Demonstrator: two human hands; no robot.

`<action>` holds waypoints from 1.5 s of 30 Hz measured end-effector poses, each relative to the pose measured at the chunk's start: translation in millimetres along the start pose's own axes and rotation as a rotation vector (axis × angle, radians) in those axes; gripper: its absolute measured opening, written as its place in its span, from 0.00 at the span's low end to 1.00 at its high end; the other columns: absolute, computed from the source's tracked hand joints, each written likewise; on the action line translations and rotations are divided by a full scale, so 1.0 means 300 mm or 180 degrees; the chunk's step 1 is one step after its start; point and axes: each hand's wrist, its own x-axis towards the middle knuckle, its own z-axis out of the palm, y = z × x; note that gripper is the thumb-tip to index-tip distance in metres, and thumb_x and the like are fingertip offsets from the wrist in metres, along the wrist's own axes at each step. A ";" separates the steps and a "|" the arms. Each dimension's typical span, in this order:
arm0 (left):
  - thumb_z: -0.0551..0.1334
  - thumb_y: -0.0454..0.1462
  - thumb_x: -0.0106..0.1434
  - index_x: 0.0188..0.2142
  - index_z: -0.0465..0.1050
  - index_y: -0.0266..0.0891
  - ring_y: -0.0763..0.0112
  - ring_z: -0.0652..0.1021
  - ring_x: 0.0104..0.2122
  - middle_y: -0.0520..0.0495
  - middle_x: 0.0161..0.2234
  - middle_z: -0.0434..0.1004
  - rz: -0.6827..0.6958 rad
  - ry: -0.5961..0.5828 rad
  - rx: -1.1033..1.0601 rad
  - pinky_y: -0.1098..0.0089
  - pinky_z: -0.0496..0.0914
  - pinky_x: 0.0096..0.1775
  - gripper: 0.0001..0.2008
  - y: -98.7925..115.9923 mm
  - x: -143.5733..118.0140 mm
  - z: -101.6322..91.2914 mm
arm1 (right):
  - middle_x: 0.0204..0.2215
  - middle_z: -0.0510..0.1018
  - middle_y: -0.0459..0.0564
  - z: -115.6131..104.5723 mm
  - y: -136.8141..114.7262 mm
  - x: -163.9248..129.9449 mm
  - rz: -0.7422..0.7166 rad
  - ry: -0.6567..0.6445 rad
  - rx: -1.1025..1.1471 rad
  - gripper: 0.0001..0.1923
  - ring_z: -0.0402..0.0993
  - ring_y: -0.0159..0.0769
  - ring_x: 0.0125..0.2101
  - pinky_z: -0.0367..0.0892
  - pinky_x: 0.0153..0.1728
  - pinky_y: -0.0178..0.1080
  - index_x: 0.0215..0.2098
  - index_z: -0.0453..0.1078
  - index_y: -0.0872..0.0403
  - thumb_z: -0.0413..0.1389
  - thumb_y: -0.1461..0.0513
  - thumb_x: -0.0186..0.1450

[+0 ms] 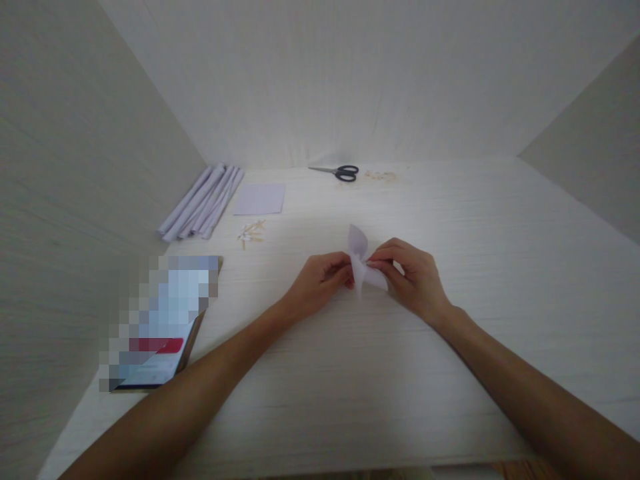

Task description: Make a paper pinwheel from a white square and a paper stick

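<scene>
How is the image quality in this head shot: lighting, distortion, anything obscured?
Head view: a bright pool of light washes out the table around the folded paper held by the left hand and right hand; edges dim, walls splay wide-angle; the tablet is pixelated.

Fig.: person's two bare forearms & hands.
Left hand (pixel 320 283), right hand (pixel 415 280): no sleeves, gloves, rings or watch seen; nails short, unpainted.
</scene>
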 end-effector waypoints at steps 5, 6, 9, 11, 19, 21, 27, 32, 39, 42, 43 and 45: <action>0.51 0.35 0.58 0.25 0.67 0.34 0.76 0.69 0.25 0.51 0.22 0.67 0.0077 -0.0085 0.0261 0.75 0.63 0.29 0.09 -0.009 -0.004 -0.002 | 0.26 0.71 0.47 -0.001 -0.007 0.001 0.0053 -0.0132 0.0026 0.06 0.67 0.33 0.28 0.62 0.29 0.36 0.28 0.67 0.52 0.50 0.64 0.61; 0.51 0.35 0.58 0.25 0.67 0.34 0.76 0.69 0.25 0.51 0.22 0.67 0.0074 -0.0092 0.0288 0.75 0.63 0.28 0.10 -0.009 -0.005 -0.002 | 0.26 0.70 0.47 -0.001 -0.007 0.001 0.0056 -0.0145 0.0028 0.06 0.67 0.33 0.28 0.62 0.29 0.36 0.28 0.67 0.52 0.49 0.64 0.61; 0.51 0.35 0.57 0.24 0.67 0.34 0.76 0.68 0.24 0.51 0.22 0.67 0.0054 -0.0090 0.0355 0.76 0.63 0.27 0.10 -0.007 -0.007 -0.002 | 0.26 0.70 0.47 0.000 -0.006 0.001 0.0063 -0.0173 0.0031 0.06 0.66 0.33 0.28 0.62 0.29 0.36 0.28 0.66 0.52 0.49 0.64 0.61; 0.51 0.34 0.57 0.24 0.67 0.34 0.76 0.68 0.24 0.51 0.21 0.66 0.0090 -0.0089 0.0409 0.76 0.63 0.28 0.10 -0.007 -0.007 -0.002 | 0.25 0.70 0.47 0.001 -0.005 0.001 0.0062 -0.0184 0.0024 0.06 0.66 0.32 0.28 0.61 0.28 0.35 0.28 0.66 0.53 0.49 0.65 0.61; 0.50 0.33 0.57 0.24 0.67 0.34 0.75 0.67 0.26 0.51 0.23 0.66 0.0204 -0.0210 0.0650 0.74 0.62 0.31 0.10 -0.016 -0.008 -0.006 | 0.25 0.70 0.47 0.010 -0.011 -0.005 0.0031 -0.0286 0.0086 0.06 0.66 0.31 0.28 0.62 0.28 0.34 0.28 0.66 0.54 0.50 0.65 0.61; 0.50 0.33 0.57 0.24 0.66 0.34 0.75 0.67 0.26 0.51 0.23 0.66 0.0229 -0.0193 0.0642 0.74 0.62 0.31 0.10 -0.013 -0.007 -0.005 | 0.25 0.70 0.47 0.014 -0.013 -0.004 0.0043 -0.0292 0.0101 0.06 0.67 0.32 0.28 0.62 0.28 0.35 0.27 0.67 0.53 0.50 0.65 0.61; 0.52 0.36 0.56 0.23 0.66 0.34 0.75 0.68 0.25 0.51 0.22 0.66 0.0050 -0.0029 0.0186 0.74 0.63 0.29 0.09 -0.014 -0.004 0.001 | 0.25 0.72 0.47 0.020 -0.014 0.006 0.0329 -0.0061 0.0286 0.03 0.67 0.31 0.26 0.62 0.26 0.35 0.27 0.68 0.53 0.54 0.63 0.58; 0.53 0.36 0.55 0.23 0.67 0.34 0.76 0.68 0.24 0.51 0.22 0.67 0.0002 0.0090 -0.0065 0.75 0.63 0.27 0.09 -0.014 -0.003 0.004 | 0.23 0.71 0.46 0.023 -0.006 0.006 0.0732 0.0112 0.0727 0.03 0.66 0.30 0.24 0.62 0.25 0.35 0.26 0.68 0.53 0.55 0.62 0.57; 0.52 0.35 0.56 0.22 0.65 0.34 0.76 0.67 0.24 0.52 0.21 0.65 0.0011 0.0027 0.0143 0.75 0.63 0.27 0.09 -0.010 -0.003 0.003 | 0.22 0.71 0.45 0.023 -0.008 0.004 0.0741 0.0131 0.0664 0.03 0.66 0.30 0.24 0.61 0.24 0.35 0.24 0.68 0.54 0.56 0.64 0.56; 0.51 0.35 0.56 0.22 0.66 0.34 0.75 0.67 0.24 0.52 0.21 0.66 0.0076 -0.0011 0.0335 0.74 0.63 0.28 0.10 -0.011 -0.005 0.001 | 0.22 0.71 0.45 0.023 -0.010 0.006 0.0666 0.0054 0.0635 0.04 0.66 0.30 0.23 0.61 0.25 0.35 0.23 0.68 0.54 0.56 0.64 0.56; 0.51 0.35 0.56 0.23 0.67 0.34 0.75 0.68 0.25 0.52 0.21 0.66 0.0117 -0.0025 0.0403 0.73 0.63 0.29 0.10 -0.012 -0.005 0.001 | 0.22 0.71 0.45 0.024 -0.010 0.007 0.0638 0.0023 0.0629 0.04 0.66 0.30 0.24 0.61 0.25 0.35 0.23 0.68 0.54 0.56 0.65 0.56; 0.51 0.35 0.57 0.24 0.68 0.34 0.73 0.68 0.26 0.51 0.22 0.67 0.0187 -0.0060 0.0495 0.72 0.64 0.31 0.11 -0.013 -0.006 0.000 | 0.22 0.71 0.45 0.027 -0.009 0.008 0.0597 -0.0026 0.0621 0.05 0.66 0.30 0.24 0.62 0.25 0.35 0.22 0.68 0.53 0.56 0.65 0.55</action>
